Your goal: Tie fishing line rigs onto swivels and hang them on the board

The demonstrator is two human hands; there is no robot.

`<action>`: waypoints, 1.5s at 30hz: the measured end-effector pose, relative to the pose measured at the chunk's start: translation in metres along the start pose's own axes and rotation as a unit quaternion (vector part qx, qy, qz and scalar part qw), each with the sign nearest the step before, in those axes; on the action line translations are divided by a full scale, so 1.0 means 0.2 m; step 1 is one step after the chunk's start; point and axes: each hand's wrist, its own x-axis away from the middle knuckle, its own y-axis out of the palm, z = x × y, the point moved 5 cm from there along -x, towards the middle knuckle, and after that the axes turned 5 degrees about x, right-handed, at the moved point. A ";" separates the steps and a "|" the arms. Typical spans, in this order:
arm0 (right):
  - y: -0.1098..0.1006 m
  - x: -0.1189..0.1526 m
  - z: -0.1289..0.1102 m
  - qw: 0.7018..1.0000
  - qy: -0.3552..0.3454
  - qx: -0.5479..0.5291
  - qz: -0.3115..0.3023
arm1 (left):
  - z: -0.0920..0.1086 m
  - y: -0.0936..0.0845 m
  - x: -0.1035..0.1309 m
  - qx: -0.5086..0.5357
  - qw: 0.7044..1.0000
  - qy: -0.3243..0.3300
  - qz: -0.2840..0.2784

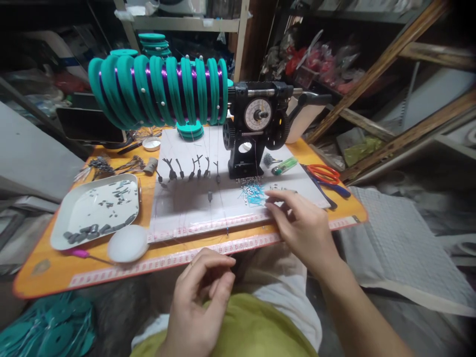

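Observation:
My right hand [301,218] reaches to a small pile of thin blue sticks [255,194] on the white board [186,208]. Its thumb and index finger are a little apart at the pile's right edge, with nothing visible between them. In front of the table edge, my left hand [203,295] is curled, its thumb close to its index finger; whatever it may hold is too small to make out. Several dark weights with forked tops [199,168] hang on fine lines below a row of teal spools [159,91] wound with purple line. One grey weight [210,196] hangs lower.
A black hand-cranked winder [256,116] with a dial carries the spools. To the left are a white tray [59,225] of grey pieces and a white round lid [127,243]. Orange-handled scissors [323,173] and a green cutter [285,166] lie right. A measuring tape [156,259] runs along the front edge.

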 end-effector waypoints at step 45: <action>0.12 0.27 -0.32 0.827 0.194 -0.517 -0.107 | 0.04 0.00 0.00 0.150 0.987 -0.062 -0.002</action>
